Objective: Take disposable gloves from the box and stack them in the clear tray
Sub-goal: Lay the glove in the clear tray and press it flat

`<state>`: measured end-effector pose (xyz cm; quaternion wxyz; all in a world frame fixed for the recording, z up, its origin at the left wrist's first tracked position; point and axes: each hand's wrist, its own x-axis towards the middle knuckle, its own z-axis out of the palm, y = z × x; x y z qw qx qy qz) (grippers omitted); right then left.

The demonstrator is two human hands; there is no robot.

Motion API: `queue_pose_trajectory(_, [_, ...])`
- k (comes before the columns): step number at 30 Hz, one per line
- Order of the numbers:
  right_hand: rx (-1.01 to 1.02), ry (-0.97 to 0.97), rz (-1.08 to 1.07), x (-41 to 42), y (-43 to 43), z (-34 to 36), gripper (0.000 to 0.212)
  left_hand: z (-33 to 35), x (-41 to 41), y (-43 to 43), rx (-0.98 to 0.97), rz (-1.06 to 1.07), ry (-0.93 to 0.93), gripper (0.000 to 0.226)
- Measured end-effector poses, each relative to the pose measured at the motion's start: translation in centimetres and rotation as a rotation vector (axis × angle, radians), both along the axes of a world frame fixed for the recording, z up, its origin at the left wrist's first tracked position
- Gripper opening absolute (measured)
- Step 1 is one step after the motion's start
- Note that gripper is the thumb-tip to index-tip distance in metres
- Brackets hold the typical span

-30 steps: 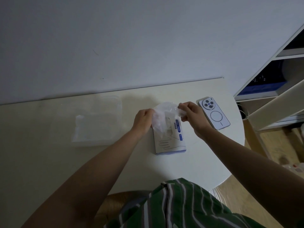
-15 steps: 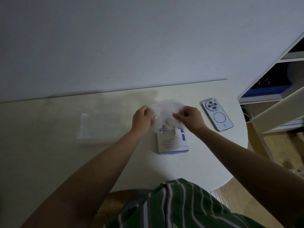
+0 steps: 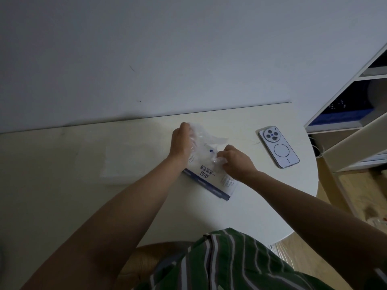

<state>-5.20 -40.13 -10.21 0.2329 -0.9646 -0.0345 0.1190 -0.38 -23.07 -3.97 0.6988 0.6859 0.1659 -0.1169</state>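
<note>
A white and blue glove box [image 3: 209, 181] lies flat and askew on the table, in the middle of the view. Over its far end a thin clear glove [image 3: 206, 140] is stretched between my hands. My left hand [image 3: 181, 143] grips the glove's far left part. My right hand [image 3: 234, 161] pinches its near right end just above the box. The clear tray [image 3: 127, 162] sits to the left of the box, faint against the table, with a pale layer of gloves inside.
A light phone [image 3: 278, 146] lies face down to the right of the box, close to the rounded table edge [image 3: 314, 185]. A white shelf unit [image 3: 356, 122] stands at the right. The wall runs along the table's far side.
The box has turned askew on the table. My right hand has come down toward the box with its end of the glove, and my left hand has moved farther back.
</note>
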Motion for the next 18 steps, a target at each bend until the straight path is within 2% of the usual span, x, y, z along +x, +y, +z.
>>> queue_pose_trajectory(2, [0.002,-0.035,0.077,0.0,0.3,0.2,0.033,0.0,0.4,0.9,-0.019,0.035,0.021,0.035])
queue_pose_trajectory(5, [-0.033,-0.003,0.186,-0.2,1.2,0.2,0.046,-0.2,0.6,2.2,-0.152,0.051,0.094,0.04])
queue_pose_trajectory(7, [-0.086,0.021,0.11,-0.1,1.8,0.0,0.054,-0.2,0.6,2.8,-0.2,0.008,0.095,0.042])
queue_pose_trajectory(9, [-0.116,0.008,0.001,0.4,2.3,0.2,0.052,-0.3,0.6,3.7,-0.171,-0.073,0.052,0.043])
queue_pose_trajectory(13, [-0.129,0.032,-0.157,1.7,2.1,0.8,0.048,-0.5,0.7,5.6,-0.042,-0.234,0.0,0.026])
queue_pose_trajectory(16, [-0.159,0.077,-0.159,2.4,1.2,1.0,0.05,-0.3,1.0,7.2,-0.018,-0.198,-0.01,0.022])
queue_pose_trajectory(18, [-0.107,0.116,-0.163,2.8,0.8,1.4,0.056,0.0,1.4,8.6,0.021,-0.174,-0.019,0.022])
